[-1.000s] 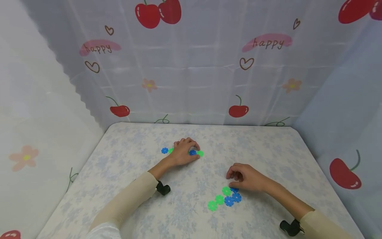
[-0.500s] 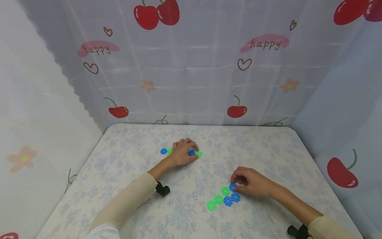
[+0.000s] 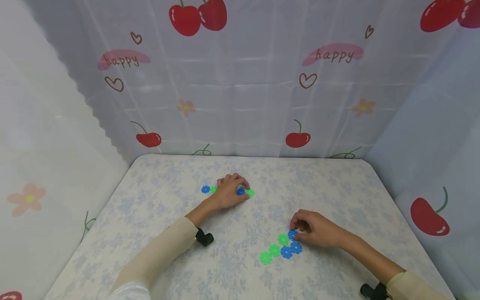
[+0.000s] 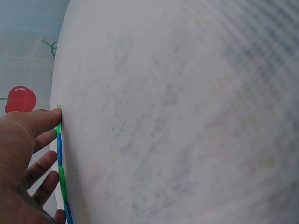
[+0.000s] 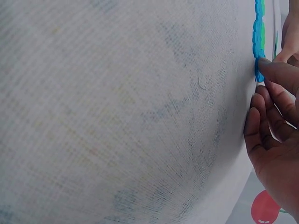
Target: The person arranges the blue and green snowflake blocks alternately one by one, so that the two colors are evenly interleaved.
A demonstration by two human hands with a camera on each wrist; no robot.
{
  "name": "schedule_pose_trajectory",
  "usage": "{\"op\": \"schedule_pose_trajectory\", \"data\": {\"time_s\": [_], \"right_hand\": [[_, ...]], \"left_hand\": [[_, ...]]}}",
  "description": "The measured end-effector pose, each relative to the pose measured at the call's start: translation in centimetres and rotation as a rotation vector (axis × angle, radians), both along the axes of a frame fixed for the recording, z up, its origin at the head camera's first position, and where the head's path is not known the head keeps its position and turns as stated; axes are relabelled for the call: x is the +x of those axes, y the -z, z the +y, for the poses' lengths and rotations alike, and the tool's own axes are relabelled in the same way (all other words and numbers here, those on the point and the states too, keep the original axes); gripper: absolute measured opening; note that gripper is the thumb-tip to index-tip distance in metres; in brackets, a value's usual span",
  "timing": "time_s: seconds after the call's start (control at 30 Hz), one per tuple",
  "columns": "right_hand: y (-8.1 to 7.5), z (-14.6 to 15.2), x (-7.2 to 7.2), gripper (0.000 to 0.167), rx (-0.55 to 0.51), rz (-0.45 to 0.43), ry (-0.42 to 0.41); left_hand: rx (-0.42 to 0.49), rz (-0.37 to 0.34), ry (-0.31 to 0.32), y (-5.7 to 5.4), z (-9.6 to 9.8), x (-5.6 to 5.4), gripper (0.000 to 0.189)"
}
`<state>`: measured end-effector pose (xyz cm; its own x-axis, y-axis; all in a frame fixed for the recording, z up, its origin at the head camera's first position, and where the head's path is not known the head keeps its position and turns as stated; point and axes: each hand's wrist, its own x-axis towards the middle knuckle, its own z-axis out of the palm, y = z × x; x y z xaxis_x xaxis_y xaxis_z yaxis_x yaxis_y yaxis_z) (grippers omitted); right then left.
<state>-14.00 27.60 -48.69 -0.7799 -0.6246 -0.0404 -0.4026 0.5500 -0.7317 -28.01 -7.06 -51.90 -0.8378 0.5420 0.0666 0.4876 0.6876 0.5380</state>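
Behind the surface (image 3: pixel 210 271) hangs a cherry-print curtain (image 3: pixel 240 116); the left hand (image 3: pixel 228 192) rests loosely spread on discs (image 3: pixel 241 191), the right hand (image 3: pixel 316 228) pinches a blue disc (image 3: pixel 291 234).

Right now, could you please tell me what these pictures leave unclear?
Head view: the left hand hides the middle of the far row of discs.
Head view: the right hand partly covers one blue disc.
Left wrist: the row runs off the bottom edge.
Right wrist: the top edge cuts off some near discs.
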Motion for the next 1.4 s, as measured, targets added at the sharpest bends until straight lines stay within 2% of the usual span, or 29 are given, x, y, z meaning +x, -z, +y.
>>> {"op": "schedule_pose_trajectory", "data": {"time_s": [0.27, 0.67, 0.93, 1.17, 1.4], "right_hand": [[0.0, -0.6, -0.5, 0.019, -0.013, 0.003, 0.05], [0.3, -1.1, -1.7, 0.018, -0.02, 0.069, 0.053], [0.7, -1.4, -2.3, 0.017, -0.037, 0.073, 0.052], [1.4, -1.7, -3.0, 0.015, -0.043, 0.12, 0.049], [1.4, -2.0, -3.4, 0.014, -0.036, 0.152, 0.041]], "left_hand": [[-0.003, -0.002, 0.008, -0.2, -0.1, 0.0, 0.022], [-0.001, -0.009, 0.003, -0.5, -0.1, 0.1, 0.022], [0.011, -0.017, 0.012, -0.4, -0.2, 0.1, 0.023], [-0.001, -0.004, 0.01, -0.1, -0.2, 0.0, 0.021], [0.016, -0.005, 0.01, -0.2, -0.3, 0.1, 0.021]]}}
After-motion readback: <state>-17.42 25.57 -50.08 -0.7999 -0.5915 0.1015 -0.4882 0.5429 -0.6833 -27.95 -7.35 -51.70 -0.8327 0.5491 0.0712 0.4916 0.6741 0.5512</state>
